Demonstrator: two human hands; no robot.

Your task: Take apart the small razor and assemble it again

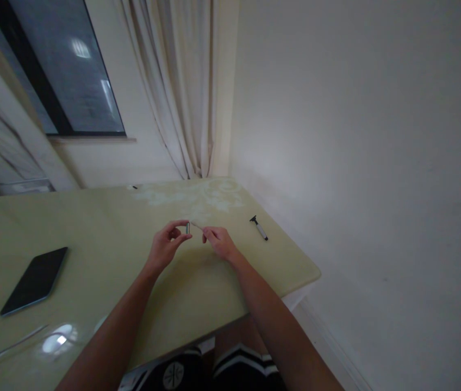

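Observation:
Pinched by its two ends between the thumb and fingers of my left hand (pixel 167 244) is a small, slim rectangular piece (pixel 187 228) that looks like a razor cartridge. It is held upright just above the table. My right hand (pixel 219 241) grips a thin pale stick (pixel 197 226), which looks like a cotton swab. The stick's tip points left at the upper part of the cartridge, very close to it; I cannot tell whether they touch. To the right of my hands lies a razor handle (pixel 260 229), grey with a black T-shaped top.
The pale green table (pixel 104 233) meets a white wall (pixel 356 163) on its right side. A dark tablet (pixel 37 279) lies at the left, with a white cable (pixel 8 347) nearer me. A small dark item (pixel 135 187) sits by the far edge, before the curtain (pixel 181 87).

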